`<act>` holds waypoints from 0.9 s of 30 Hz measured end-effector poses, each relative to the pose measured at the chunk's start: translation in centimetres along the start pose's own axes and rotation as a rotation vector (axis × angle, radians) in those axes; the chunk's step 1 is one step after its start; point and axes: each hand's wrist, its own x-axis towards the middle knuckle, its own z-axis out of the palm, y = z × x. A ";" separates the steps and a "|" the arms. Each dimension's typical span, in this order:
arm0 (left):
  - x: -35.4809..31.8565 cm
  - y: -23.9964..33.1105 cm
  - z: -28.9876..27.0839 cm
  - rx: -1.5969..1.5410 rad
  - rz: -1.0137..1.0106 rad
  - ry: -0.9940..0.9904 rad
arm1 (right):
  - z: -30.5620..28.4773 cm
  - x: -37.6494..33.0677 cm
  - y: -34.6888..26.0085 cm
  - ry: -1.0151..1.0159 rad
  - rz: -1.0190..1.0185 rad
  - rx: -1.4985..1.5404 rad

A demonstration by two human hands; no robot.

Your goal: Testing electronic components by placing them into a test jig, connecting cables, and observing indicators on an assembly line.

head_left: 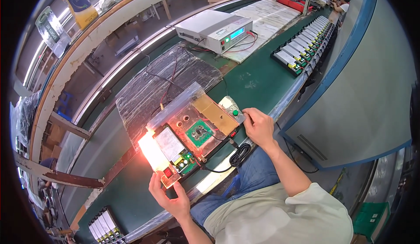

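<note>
Left hand (172,200), grip pinching its edges, is holding one glowing rectangular plate (154,152); right hand (260,126), closure unclear, is touching one silvery box (227,103) with one round green button (235,113)

Electronics workshop, apparently: rowed circuit units (307,43)

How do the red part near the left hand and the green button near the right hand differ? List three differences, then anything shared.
Shape: the red part looks squarish; the green button is round.
Lighting: the red part sits beside the bright glare; the green button is away from it.
Nearest hand: the red part has the left hand; the green button, the right hand.
Shared: both are small, and no fingertip visibly covers either.
</note>
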 end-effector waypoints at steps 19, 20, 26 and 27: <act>-0.2 0.4 -0.7 0.044 -0.031 -0.015 | 0.1 -0.1 -0.5 -0.024 0.022 -0.010; -0.2 0.4 -0.8 0.059 -0.040 -0.005 | 0.5 -0.2 -0.6 -0.028 0.007 0.000; 0.4 0.7 0.4 0.129 0.084 -0.045 | -0.5 0.1 0.2 -0.024 0.057 -0.008; 0.3 0.7 0.3 0.080 0.076 -0.057 | 0.0 0.0 0.1 -0.038 0.055 0.007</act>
